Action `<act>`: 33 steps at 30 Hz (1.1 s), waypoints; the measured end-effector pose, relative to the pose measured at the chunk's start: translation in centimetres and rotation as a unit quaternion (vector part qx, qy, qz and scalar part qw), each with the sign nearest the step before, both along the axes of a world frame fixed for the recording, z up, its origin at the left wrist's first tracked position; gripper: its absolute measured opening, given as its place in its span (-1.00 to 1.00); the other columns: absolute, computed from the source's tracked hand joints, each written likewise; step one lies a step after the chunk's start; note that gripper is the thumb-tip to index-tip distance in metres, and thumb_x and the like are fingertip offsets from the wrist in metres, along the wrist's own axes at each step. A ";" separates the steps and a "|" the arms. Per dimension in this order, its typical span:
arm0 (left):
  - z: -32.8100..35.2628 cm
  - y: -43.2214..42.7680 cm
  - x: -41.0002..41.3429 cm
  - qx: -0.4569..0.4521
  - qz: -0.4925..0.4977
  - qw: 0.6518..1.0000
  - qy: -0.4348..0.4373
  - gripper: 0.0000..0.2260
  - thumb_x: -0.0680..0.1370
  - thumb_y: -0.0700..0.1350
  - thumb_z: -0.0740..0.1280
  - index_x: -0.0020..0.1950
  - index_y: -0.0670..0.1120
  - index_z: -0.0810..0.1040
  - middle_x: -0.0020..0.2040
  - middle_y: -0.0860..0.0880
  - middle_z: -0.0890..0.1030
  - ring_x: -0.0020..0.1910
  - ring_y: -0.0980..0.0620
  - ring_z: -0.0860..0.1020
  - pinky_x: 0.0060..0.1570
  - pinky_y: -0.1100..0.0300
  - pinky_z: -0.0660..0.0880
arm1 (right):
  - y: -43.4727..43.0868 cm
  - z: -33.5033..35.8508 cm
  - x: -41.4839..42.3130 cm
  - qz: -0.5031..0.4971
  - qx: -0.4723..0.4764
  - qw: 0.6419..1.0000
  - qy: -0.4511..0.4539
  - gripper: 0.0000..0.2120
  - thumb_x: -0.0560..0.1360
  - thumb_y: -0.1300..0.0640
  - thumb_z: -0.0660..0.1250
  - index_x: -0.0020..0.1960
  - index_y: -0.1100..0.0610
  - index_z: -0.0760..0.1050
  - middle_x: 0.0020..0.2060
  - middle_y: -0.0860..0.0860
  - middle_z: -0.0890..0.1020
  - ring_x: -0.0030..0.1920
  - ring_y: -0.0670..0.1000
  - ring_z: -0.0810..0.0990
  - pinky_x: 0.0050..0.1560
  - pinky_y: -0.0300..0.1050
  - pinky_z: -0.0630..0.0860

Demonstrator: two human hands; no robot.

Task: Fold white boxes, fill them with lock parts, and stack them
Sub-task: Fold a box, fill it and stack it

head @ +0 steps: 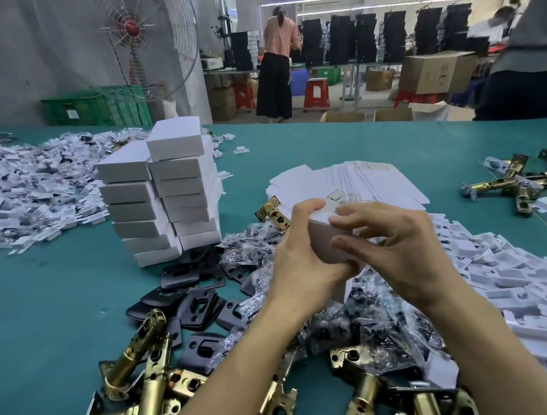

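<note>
Left hand (301, 266) and right hand (404, 249) held close together, fingers (347, 213) curled, gripping

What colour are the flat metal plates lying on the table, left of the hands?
Black. The strike plates show best in the head view.

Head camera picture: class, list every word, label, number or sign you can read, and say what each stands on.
None can be read.
Cardboard box: dark printed marks, too blurred to read.
Green crate: white label, too small to read.
Held white box and stacked white boxes: no print shows.
</note>
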State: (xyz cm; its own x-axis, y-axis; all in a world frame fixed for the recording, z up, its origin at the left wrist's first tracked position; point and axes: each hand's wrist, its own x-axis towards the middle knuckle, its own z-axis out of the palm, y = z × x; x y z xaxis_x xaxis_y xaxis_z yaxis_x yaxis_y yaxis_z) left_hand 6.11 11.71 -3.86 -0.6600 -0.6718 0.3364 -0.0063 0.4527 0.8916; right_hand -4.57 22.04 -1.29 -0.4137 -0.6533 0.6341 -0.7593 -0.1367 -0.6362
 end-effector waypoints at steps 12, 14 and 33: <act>0.0 0.5 0.2 -0.019 0.012 1.000 0.018 -0.32 0.28 -0.12 0.62 0.30 0.24 0.45 0.03 0.02 0.58 -0.09 0.14 0.57 -0.30 0.43 0.47 | 0.7 0.8 -0.5 0.043 0.088 0.992 -0.084 -0.76 0.43 0.18 0.52 -0.10 -0.18 0.65 -0.24 -0.16 0.70 -0.38 -0.05 0.65 -0.34 -0.23 0.51; 0.1 0.6 0.2 -0.021 0.020 1.000 0.010 -0.28 0.27 -0.09 0.63 0.32 0.27 0.43 0.05 0.05 0.58 -0.04 0.11 0.57 -0.26 0.42 0.47 | 0.6 0.7 -0.5 0.027 0.085 0.993 -0.073 -0.79 0.45 0.16 0.51 -0.10 -0.16 0.66 -0.21 -0.12 0.71 -0.35 -0.01 0.65 -0.31 -0.13 0.55; 3.3 1.3 0.5 0.139 0.016 0.987 0.077 -0.82 0.67 0.00 0.21 0.11 0.03 0.20 -0.08 -0.03 0.52 -0.38 0.03 0.54 -0.47 0.15 0.46 | 0.1 2.3 0.7 -0.019 -0.103 0.857 -0.505 -0.95 0.56 0.21 0.37 -0.09 0.14 0.54 -0.06 0.21 0.56 -0.39 0.04 0.66 -0.35 -0.20 0.61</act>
